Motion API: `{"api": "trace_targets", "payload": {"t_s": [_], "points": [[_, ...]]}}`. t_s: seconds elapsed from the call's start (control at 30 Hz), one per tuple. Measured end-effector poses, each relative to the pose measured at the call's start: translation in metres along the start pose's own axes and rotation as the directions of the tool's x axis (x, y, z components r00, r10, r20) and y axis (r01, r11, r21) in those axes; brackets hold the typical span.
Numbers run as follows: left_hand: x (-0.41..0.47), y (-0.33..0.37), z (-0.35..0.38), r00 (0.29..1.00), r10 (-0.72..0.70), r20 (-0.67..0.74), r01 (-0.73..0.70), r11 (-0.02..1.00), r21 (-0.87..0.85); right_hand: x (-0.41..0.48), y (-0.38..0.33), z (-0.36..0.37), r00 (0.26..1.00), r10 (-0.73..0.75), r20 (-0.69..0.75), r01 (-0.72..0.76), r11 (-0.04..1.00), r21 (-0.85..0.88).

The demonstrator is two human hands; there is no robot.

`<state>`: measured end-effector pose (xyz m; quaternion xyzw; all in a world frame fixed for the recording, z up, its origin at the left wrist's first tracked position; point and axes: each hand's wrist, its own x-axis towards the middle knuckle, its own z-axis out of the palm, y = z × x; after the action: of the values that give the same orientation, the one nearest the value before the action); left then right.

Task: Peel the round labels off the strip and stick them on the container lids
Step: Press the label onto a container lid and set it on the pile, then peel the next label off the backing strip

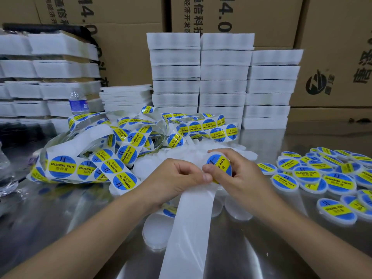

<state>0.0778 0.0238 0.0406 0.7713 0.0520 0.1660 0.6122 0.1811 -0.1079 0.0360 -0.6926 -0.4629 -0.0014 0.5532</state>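
A long strip (112, 166) of round blue-and-yellow "Soldering Paste" labels lies tangled across the left and middle of the steel table. Its bare white backing (189, 224) runs from my hands down toward me. My right hand (243, 178) grips a white lid (216, 153) that carries a round label (220, 168). My left hand (177, 178) holds the backing, and its thumb presses the label's left edge. Bare white lids (156, 232) lie under and beyond my hands. Several labelled lids (314, 176) lie at the right.
Stacks of white foam trays (223, 77) stand behind the strip, with more stacks (46, 77) at the left. A water bottle (78, 103) stands at back left. Cardboard boxes (332, 57) line the back. The steel table (60, 218) reflects light.
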Motion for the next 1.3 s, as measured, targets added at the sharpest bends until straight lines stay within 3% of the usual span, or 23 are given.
{"api": "trace_targets", "payload": {"t_s": [0.3, 0.83, 0.97, 1.17, 1.23, 1.3], "points": [[0.001, -0.001, 0.001, 1.0, -0.021, 0.004, 0.021, 1.0, 0.016, 0.003, 0.005, -0.001, 0.995, -0.02, -0.102, 0.007, 0.991, -0.131], [0.0, 0.001, 0.0, 0.999, -0.043, 0.016, 0.043, 0.999, 0.001, 0.006, 0.01, -0.005, 0.986, -0.082, -0.142, 0.045, 0.968, -0.248], [0.002, -0.001, -0.001, 0.999, -0.048, -0.015, 0.048, 0.999, 0.011, 0.007, 0.006, -0.008, 0.984, -0.087, -0.155, 0.059, 0.983, -0.172], [0.003, -0.001, -0.003, 0.997, -0.041, -0.062, 0.044, 0.998, 0.046, 0.025, 0.016, -0.035, 0.92, 0.06, -0.387, -0.065, 0.998, 0.001], [0.004, -0.003, -0.006, 0.998, -0.018, -0.065, 0.023, 0.997, 0.071, 0.033, 0.024, -0.052, 0.905, 0.082, -0.417, -0.12, 0.991, -0.066], [0.004, -0.004, -0.007, 0.998, 0.001, -0.069, 0.004, 0.998, 0.07, 0.039, 0.036, -0.071, 0.919, 0.105, -0.379, -0.216, 0.94, -0.264]]}}
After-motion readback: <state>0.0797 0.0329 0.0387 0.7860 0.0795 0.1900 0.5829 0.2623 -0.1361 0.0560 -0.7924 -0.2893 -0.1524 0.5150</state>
